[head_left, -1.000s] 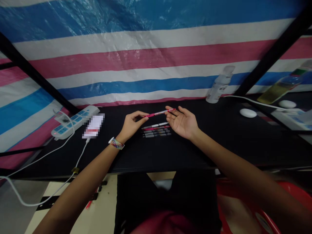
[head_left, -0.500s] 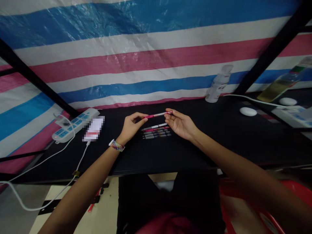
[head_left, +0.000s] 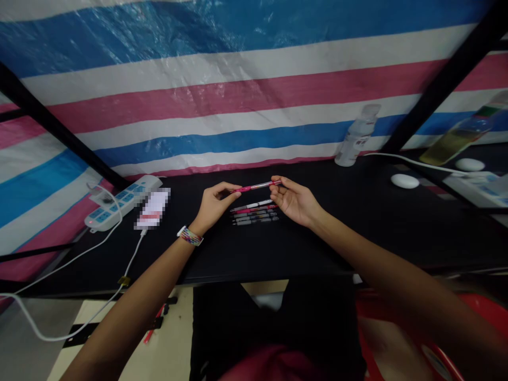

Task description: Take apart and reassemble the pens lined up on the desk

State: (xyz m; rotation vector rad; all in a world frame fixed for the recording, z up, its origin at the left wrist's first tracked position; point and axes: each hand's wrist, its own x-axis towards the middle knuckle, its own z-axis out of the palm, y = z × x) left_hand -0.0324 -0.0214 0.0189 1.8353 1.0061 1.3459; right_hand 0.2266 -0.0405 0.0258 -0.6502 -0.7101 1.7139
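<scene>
A pen (head_left: 260, 186) with a pink grip and a clear barrel is held level above the black desk (head_left: 246, 259). My left hand (head_left: 216, 205) pinches its pink end between thumb and fingers. At the other end, the fingertips of my right hand (head_left: 296, 201) close on the clear barrel. Just below the held pen, several pens (head_left: 256, 213) lie side by side on the desk: a white one at the back, a pink one, then grey ones in front. My right fingers hide the right ends of the rear ones.
To the left are a power strip (head_left: 127, 201), a phone (head_left: 153, 209) and its white cable (head_left: 133, 256). A clear bottle (head_left: 357, 136) stands at the back right, near a white mouse-shaped object (head_left: 405, 181). Behind the desk hangs a striped sheet (head_left: 238, 106).
Both hands and the held pen stay almost still. Only a slight shift of the camera shows.
</scene>
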